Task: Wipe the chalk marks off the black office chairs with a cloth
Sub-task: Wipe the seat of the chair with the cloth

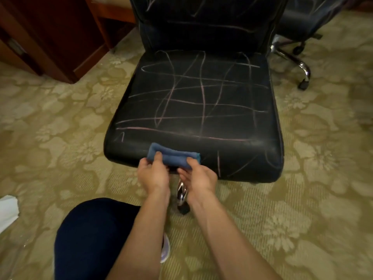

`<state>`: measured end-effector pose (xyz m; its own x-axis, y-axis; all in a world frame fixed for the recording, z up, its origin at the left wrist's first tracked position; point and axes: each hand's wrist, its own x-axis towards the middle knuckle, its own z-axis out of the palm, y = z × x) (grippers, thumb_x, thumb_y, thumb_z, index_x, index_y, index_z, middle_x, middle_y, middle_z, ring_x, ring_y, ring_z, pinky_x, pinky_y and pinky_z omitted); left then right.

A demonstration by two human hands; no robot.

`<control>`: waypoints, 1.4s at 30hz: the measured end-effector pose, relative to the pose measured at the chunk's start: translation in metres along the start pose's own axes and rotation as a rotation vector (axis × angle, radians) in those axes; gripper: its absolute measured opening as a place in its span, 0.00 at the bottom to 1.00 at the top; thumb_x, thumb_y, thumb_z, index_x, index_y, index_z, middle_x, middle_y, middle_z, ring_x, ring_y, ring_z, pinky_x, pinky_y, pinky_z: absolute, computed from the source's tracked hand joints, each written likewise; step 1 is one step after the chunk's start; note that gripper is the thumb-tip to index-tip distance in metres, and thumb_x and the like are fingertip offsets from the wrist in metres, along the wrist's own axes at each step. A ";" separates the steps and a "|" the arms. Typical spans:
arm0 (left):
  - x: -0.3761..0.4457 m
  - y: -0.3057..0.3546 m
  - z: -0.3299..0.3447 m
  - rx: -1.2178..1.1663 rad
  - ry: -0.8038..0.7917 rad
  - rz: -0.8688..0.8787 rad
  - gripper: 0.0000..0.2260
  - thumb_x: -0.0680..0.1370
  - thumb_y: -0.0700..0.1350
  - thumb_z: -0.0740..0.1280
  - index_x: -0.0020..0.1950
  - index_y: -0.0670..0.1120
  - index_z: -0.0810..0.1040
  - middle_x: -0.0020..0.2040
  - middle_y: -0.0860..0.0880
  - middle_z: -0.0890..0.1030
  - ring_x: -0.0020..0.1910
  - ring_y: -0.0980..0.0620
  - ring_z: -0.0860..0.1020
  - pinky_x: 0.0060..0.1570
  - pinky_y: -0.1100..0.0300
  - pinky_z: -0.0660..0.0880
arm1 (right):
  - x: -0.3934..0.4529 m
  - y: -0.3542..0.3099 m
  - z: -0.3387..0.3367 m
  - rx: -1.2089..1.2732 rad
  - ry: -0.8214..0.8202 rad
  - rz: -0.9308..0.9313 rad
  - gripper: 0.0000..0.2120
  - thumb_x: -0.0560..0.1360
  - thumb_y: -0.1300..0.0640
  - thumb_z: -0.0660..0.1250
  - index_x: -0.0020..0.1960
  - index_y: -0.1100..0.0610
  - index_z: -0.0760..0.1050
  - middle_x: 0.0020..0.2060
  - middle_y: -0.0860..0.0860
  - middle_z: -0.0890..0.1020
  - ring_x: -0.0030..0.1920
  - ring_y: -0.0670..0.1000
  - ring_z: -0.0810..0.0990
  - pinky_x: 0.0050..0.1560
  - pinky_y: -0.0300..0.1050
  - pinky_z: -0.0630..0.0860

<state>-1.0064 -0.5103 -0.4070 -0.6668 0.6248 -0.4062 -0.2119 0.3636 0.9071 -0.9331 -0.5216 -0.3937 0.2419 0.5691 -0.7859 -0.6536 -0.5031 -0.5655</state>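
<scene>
Both hands pinch a folded blue cloth — the left hand closed on its left end, thumb on top, the right hand closed on its right end the same way. The cloth is rolled into a thick pad and pressed against the front lip of the nearer black chair's seat, left of centre.

Judgement: wiping is only starting; nearly all the marks are untouched. To do the stroke well, the pad should stay flat and firmly pressed, drawn along the lip in overlapping passes, then turned to a clean face once chalk loads it — otherwise it smears.

Chalk marks: pale pinkish-white lines criss-crossing the whole seat, long horizontals crossed by looping verticals, with a few strokes running down the front lip to the right of the cloth. The backrest carries fainter lines. A second black chair stands behind at right, also lightly marked. Patterned carpet beneath; the person's knee sits low at left.
</scene>
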 end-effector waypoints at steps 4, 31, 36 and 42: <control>-0.040 -0.036 0.032 0.073 -0.081 0.060 0.14 0.69 0.63 0.66 0.41 0.53 0.76 0.44 0.46 0.84 0.46 0.45 0.83 0.51 0.43 0.80 | 0.002 -0.027 -0.052 0.107 0.076 -0.010 0.08 0.77 0.61 0.69 0.54 0.65 0.77 0.42 0.59 0.84 0.37 0.53 0.83 0.37 0.42 0.80; -0.097 -0.044 0.083 0.379 -0.240 0.076 0.10 0.78 0.53 0.68 0.43 0.48 0.75 0.44 0.45 0.83 0.47 0.43 0.81 0.46 0.54 0.75 | 0.022 -0.068 -0.103 0.284 0.119 -0.143 0.09 0.80 0.59 0.65 0.57 0.63 0.72 0.39 0.56 0.80 0.25 0.46 0.81 0.25 0.35 0.77; -0.068 -0.053 0.066 0.295 -0.224 0.064 0.14 0.77 0.58 0.67 0.42 0.49 0.76 0.39 0.48 0.84 0.41 0.48 0.82 0.45 0.52 0.79 | 0.028 -0.053 -0.074 0.221 0.171 -0.203 0.07 0.79 0.62 0.66 0.53 0.65 0.75 0.36 0.57 0.81 0.31 0.50 0.80 0.30 0.39 0.79; -0.033 -0.042 0.013 0.268 0.037 0.007 0.09 0.80 0.53 0.66 0.48 0.48 0.76 0.46 0.46 0.81 0.46 0.44 0.80 0.51 0.50 0.78 | 0.009 0.006 -0.026 0.169 0.084 -0.109 0.05 0.78 0.60 0.69 0.48 0.62 0.78 0.40 0.58 0.84 0.35 0.51 0.83 0.34 0.42 0.80</control>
<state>-0.9661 -0.5374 -0.4333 -0.6941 0.6042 -0.3913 -0.0137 0.5324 0.8464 -0.9161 -0.5362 -0.4103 0.3720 0.5543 -0.7446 -0.7297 -0.3212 -0.6037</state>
